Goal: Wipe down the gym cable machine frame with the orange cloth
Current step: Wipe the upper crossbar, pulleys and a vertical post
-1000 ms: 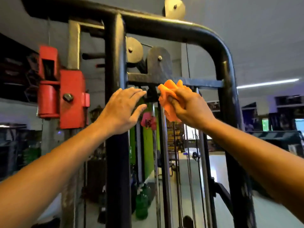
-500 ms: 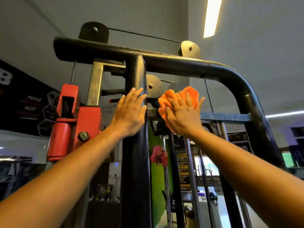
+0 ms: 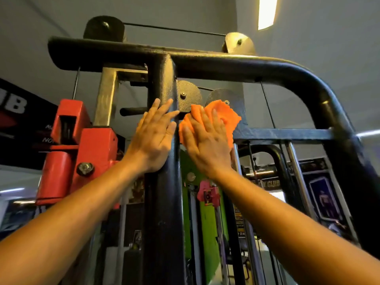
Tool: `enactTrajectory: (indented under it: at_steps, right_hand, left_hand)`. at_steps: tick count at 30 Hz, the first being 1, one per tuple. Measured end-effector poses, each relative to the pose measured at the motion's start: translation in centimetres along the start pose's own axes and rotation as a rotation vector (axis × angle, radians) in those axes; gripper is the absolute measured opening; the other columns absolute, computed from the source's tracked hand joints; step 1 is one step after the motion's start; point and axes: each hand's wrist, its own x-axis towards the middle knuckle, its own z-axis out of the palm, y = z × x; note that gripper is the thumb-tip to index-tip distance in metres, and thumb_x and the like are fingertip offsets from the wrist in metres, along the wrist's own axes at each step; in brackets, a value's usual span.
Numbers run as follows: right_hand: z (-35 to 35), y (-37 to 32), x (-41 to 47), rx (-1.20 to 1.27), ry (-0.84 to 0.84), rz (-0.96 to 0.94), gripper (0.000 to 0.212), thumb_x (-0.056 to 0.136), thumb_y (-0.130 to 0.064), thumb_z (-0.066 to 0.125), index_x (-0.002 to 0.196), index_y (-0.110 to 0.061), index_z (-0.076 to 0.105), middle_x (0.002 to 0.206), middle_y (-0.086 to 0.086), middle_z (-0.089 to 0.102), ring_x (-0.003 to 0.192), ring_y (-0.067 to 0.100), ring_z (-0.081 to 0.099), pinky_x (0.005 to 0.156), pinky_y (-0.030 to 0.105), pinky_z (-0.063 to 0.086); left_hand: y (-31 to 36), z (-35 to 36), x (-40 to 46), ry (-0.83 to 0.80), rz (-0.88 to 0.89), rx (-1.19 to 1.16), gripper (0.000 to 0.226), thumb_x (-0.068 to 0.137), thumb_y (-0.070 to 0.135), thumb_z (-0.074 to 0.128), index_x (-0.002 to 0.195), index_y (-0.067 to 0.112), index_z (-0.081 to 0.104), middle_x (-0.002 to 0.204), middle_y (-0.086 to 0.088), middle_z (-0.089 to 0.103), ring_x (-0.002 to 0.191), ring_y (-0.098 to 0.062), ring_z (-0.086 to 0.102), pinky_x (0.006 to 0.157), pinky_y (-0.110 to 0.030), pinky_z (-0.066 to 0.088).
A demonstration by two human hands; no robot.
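Note:
The black cable machine frame [image 3: 164, 202] fills the head view, with a thick upright post in the middle and a curved top bar. My left hand [image 3: 153, 138] lies flat against the upright post, fingers straight. My right hand [image 3: 205, 142] presses the orange cloth [image 3: 224, 114] with straight fingers against the pulley plates and the crossbar [image 3: 287, 133] just right of the post. Part of the cloth is hidden under my palm.
A red bracket assembly [image 3: 82, 149] is bolted left of the post. Metal pulley discs [image 3: 188, 95] and thin cables sit under the top bar. Chrome guide rods [image 3: 298, 177] run down at the right. A ceiling light [image 3: 267, 11] glows above.
The view has tilted upward toward the top bar. My right hand went from gripping the bunched cloth to pressing it flat and slightly higher. My left hand stays on the post.

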Motion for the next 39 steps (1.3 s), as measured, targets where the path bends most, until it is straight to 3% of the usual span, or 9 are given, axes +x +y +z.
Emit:
enactTrajectory:
  at_steps: [7,10,13,18,21,28,32,34,39]
  right_hand:
    - [-1.6,2.4,0.5,-0.054,-0.034,-0.205,0.052,0.116,-0.055,0.036,0.167,-0.041,0.039,0.178,-0.012,0.026,0.167,0.01,0.017,0.133,0.052,0.025]
    - [-1.7,1.4,0.5,0.005,0.008,-0.033,0.055,0.116,-0.055,0.036,0.169,-0.039,0.035,0.179,-0.009,0.024,0.168,0.011,0.011,0.135,0.051,0.02]
    - [0.0,-0.8,-0.8,-0.04,0.015,-0.116,0.058,0.116,-0.052,0.039,0.171,-0.033,0.031,0.181,-0.008,0.019,0.169,0.014,0.003,0.136,0.053,0.012]
    - [-3.0,2.3,-0.9,-0.077,-0.106,-0.321,0.057,0.111,-0.032,0.055,0.166,-0.03,0.043,0.178,-0.01,0.03,0.162,0.028,0.035,0.116,0.063,0.05]
    - [-6.2,4.0,-1.2,-0.077,-0.205,-0.28,0.05,0.107,-0.032,0.056,0.157,-0.03,0.057,0.176,-0.009,0.034,0.146,0.038,0.056,0.107,0.062,0.057]
    - [-10.5,5.6,2.9,-0.026,-0.079,-0.072,0.06,0.113,-0.054,0.044,0.169,-0.034,0.035,0.178,-0.006,0.03,0.163,0.024,0.03,0.126,0.059,0.039]
    - [-9.1,6.3,5.1,-0.11,-0.12,-0.003,0.068,0.114,-0.064,0.029,0.174,-0.04,0.008,0.182,-0.012,0.001,0.169,0.018,-0.002,0.137,0.052,0.005]
    - [-7.1,6.5,4.1,-0.108,-0.179,0.009,0.067,0.114,-0.065,0.021,0.173,-0.042,-0.002,0.181,-0.012,-0.013,0.168,0.019,-0.011,0.137,0.055,0.0]
    - [-5.0,7.8,2.5,-0.111,-0.155,-0.015,0.065,0.116,-0.06,0.019,0.171,-0.043,-0.01,0.178,-0.015,-0.025,0.164,0.016,-0.026,0.135,0.049,-0.013]
  left_hand:
    - [0.2,0.0,-0.2,-0.009,0.003,0.008,0.051,0.114,0.041,0.029,0.162,0.029,0.043,0.178,0.016,0.013,0.163,-0.001,-0.008,0.134,-0.047,-0.001]
    - [0.1,0.1,-0.2,-0.003,0.0,-0.001,0.053,0.113,0.042,0.028,0.161,0.029,0.044,0.178,0.016,0.012,0.162,0.001,-0.011,0.132,-0.037,-0.007]
    - [0.0,0.2,-0.3,-0.012,-0.001,-0.012,0.053,0.113,0.042,0.027,0.163,0.029,0.041,0.178,0.016,0.01,0.162,0.001,-0.012,0.13,-0.034,-0.01]
    - [0.1,0.3,-0.5,-0.023,0.002,-0.012,0.054,0.112,0.043,0.027,0.162,0.03,0.044,0.178,0.016,0.011,0.163,-0.002,-0.012,0.132,-0.038,-0.008]
    - [0.6,0.1,-0.3,-0.02,-0.02,0.014,0.055,0.11,0.043,0.028,0.159,0.028,0.048,0.178,0.014,0.015,0.164,-0.007,-0.008,0.133,-0.043,-0.006]
    - [4.3,1.0,1.9,-0.127,0.049,0.138,0.059,0.106,0.046,0.035,0.164,0.033,0.039,0.174,0.01,0.03,0.164,-0.012,0.013,0.131,-0.051,-0.013]
    - [5.3,2.1,5.5,-0.125,0.044,0.187,0.055,0.111,0.034,0.044,0.165,0.028,0.036,0.172,0.005,0.034,0.162,-0.016,0.022,0.134,-0.051,0.0]
    - [5.6,2.5,6.9,-0.133,0.067,0.208,0.055,0.111,0.033,0.045,0.164,0.025,0.037,0.171,0.001,0.037,0.16,-0.019,0.027,0.133,-0.052,0.009]
    - [4.8,3.1,8.0,-0.189,0.131,0.508,0.062,0.111,0.048,0.031,0.169,0.027,0.025,0.178,0.003,0.021,0.165,-0.018,0.011,0.134,-0.051,0.003]
